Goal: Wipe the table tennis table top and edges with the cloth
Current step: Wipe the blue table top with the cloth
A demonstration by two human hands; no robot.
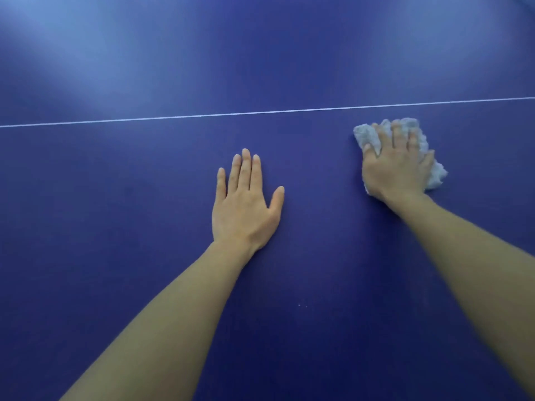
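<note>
Table tennis table top (318,270), a broad, smooth, dark blue board crossed by one thin white painted line (260,112), fills our view as we lean over it with both bare arms stretched forward. Our right hand (396,166) presses down on a crumpled, pale grey-white terry cloth (434,176), fingers spread and bent over the bunched fabric so that folds show beyond the fingertips and past the little-finger side; the cloth lies flat on the board just short of the line. Our left hand (246,204) rests palm down on bare blue surface, fingers straight and together, thumb out, holding nothing, well apart from the cloth toward its thumb side. We judge the top is being wiped in strokes, with no edge of the table in sight and the edges not yet reached. From here the loose wad could roll out from under the palm if pressure shifts to the fingertips, leaving unwiped streaks. A few pale specks (302,305) between our forearms, nearer us than either hand, could be missed by far-reaching strokes.
</note>
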